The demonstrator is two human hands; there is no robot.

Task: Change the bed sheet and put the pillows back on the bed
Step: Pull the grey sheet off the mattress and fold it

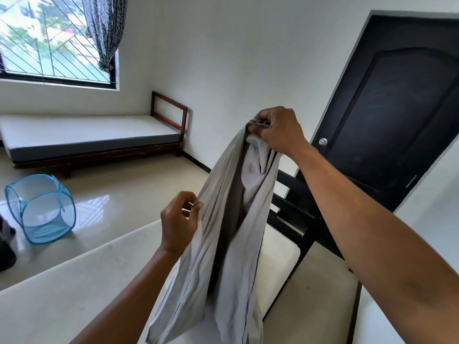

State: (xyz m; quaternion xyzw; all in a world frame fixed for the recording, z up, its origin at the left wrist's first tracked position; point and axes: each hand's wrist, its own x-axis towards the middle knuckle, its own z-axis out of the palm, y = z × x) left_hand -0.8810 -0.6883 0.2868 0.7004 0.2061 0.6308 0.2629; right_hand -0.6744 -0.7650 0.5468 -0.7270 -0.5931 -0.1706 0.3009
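Observation:
A light grey bed sheet hangs in long folds in front of me, above the bare cream mattress of the near bed. My right hand grips the bunched top end of the sheet, held high. My left hand pinches the sheet's left edge lower down, between thumb and fingers. The sheet's lower end drapes onto the mattress. No pillows are in view.
The near bed's black frame runs to the right. A second bed with a bare grey mattress and brown wooden frame stands under the window. A blue mesh laundry basket lies on the glossy floor. A black door is shut at right.

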